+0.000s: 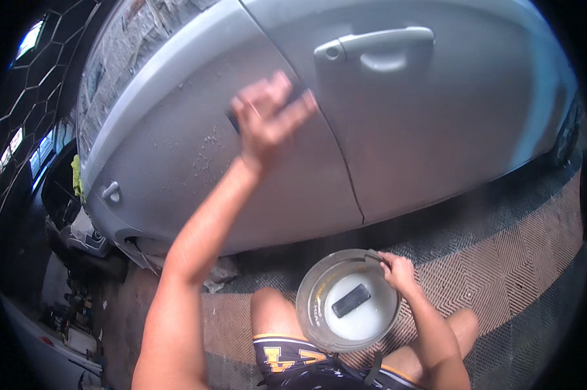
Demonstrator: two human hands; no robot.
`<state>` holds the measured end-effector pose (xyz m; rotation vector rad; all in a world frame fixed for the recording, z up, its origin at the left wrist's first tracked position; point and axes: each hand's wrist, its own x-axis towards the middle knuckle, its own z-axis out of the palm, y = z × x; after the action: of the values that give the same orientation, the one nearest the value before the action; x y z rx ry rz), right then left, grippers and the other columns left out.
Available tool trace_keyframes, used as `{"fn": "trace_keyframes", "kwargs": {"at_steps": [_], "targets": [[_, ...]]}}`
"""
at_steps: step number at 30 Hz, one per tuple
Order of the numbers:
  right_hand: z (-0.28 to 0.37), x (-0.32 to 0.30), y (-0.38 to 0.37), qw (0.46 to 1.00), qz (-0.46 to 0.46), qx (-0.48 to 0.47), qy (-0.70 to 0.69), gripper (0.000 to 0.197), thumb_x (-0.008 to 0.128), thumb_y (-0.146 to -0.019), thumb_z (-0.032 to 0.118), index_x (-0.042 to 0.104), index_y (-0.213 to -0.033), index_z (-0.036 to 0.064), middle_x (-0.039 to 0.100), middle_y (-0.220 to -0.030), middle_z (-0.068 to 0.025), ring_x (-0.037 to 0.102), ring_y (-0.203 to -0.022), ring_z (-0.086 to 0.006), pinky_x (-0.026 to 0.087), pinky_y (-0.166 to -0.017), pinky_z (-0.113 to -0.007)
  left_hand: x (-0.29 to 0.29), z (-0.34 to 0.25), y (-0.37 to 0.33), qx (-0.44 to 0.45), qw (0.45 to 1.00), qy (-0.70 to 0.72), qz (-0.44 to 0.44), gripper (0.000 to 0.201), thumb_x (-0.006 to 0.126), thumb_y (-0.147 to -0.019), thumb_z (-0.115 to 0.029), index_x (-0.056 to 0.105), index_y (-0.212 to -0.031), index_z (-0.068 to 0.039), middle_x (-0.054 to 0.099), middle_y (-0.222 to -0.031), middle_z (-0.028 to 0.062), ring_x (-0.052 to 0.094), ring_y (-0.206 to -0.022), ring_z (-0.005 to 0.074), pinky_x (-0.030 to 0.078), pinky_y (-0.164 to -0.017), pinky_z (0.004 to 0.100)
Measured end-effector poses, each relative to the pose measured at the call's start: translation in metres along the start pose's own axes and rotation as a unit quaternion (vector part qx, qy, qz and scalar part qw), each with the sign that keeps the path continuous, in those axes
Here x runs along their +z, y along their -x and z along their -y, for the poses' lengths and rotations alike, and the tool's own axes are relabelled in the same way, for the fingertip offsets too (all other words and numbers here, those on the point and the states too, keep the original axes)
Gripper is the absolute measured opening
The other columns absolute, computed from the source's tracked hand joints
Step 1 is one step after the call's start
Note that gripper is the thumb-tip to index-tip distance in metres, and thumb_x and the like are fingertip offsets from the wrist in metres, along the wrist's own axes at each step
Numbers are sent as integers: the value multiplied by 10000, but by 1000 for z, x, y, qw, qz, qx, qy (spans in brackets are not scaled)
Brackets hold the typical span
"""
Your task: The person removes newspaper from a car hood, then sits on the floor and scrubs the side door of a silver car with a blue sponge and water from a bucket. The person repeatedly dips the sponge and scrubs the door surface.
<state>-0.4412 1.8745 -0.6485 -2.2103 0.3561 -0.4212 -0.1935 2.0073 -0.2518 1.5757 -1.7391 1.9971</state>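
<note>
Dark pad under the left hand, pressed flat on the car door. Only a small dark edge of the pad peeking out by the fingers (too hidden to tell its full shape). Left hand spread wide, fingers apart, palm down on the pad, arm stretched up from the lower edge.

Right hand down low, fingers closed on the rim of a bucket. Bucket round, see-through plastic, sitting by the bare knee. Milky white water inside, with a dark block floating in the middle, tilted.

Car silver grey, smooth and shiny, curved by the lens. Tiny white soap specks dotted on the door just left of the hand. Thin dark seam between two doors, running down just right of the left hand. Long door handle up high on the right door, well apart from the hand. Small round knob low on the left.

Lots of open door on all sides of the hand. Floor mat below, with a zigzag weave in brown and grey, open to the right of the bucket. Dark shorts with yellow trim at the bottom.
</note>
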Motion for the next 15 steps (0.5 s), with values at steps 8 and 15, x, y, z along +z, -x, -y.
{"fn": "trace_keyframes", "kwargs": {"at_steps": [8,15], "targets": [[-8,7,-2,999,0,-9,36,351,706,-921,179,751,-1269,164,773,-1113,-124,744,-978,-360,596,-888,-480,3,53,-41,-88,995,-36,-43,422,791,-832,-84,837,-1133,-376,708,-1315,16,612,-1135,259,477,-971,409],[-5,14,1,999,3,-29,24,361,710,-912,180,745,-1271,162,767,-1137,-123,741,-968,-376,595,-884,-491,-12,75,-41,-86,993,-76,-5,357,809,-849,-85,845,-1089,-347,717,-1292,34,616,-1075,228,468,-960,386]]}}
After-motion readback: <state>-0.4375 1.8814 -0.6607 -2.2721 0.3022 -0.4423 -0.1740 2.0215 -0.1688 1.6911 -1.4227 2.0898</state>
